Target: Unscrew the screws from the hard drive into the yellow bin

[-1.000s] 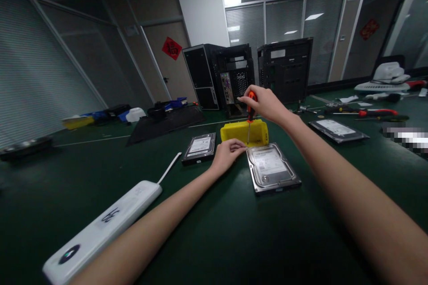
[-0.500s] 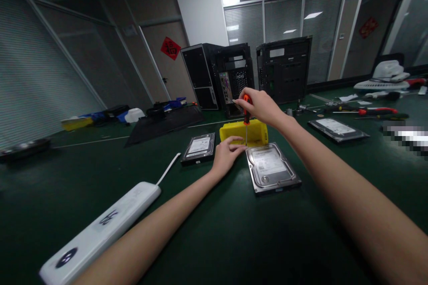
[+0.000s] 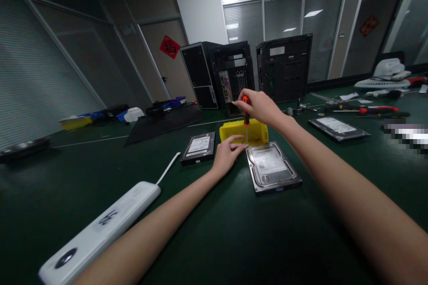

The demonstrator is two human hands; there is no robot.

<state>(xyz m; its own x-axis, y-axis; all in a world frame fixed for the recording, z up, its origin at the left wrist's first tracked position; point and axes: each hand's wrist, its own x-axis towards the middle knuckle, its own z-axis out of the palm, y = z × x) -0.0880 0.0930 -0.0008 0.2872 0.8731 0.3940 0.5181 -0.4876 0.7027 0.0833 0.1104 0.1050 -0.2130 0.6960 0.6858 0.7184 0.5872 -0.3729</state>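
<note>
My right hand (image 3: 261, 107) is closed round the orange handle of a screwdriver (image 3: 246, 117), held upright with its thin shaft pointing down at the far left corner of a silver hard drive (image 3: 272, 167). My left hand (image 3: 228, 153) rests on the green table beside that corner, its fingers curled together against the drive's edge. A yellow plastic tray (image 3: 256, 132) sits just behind both hands.
A second hard drive (image 3: 199, 146) lies left of the yellow tray and a third (image 3: 338, 128) to the right. Two open computer cases (image 3: 234, 77) stand at the back. A white power strip (image 3: 100, 230) lies near left. Tools (image 3: 374, 109) lie far right.
The view has drifted slightly. My right hand with the screwdriver has shifted a little left and down towards the drive's corner. My left hand has stayed by the drive.
</note>
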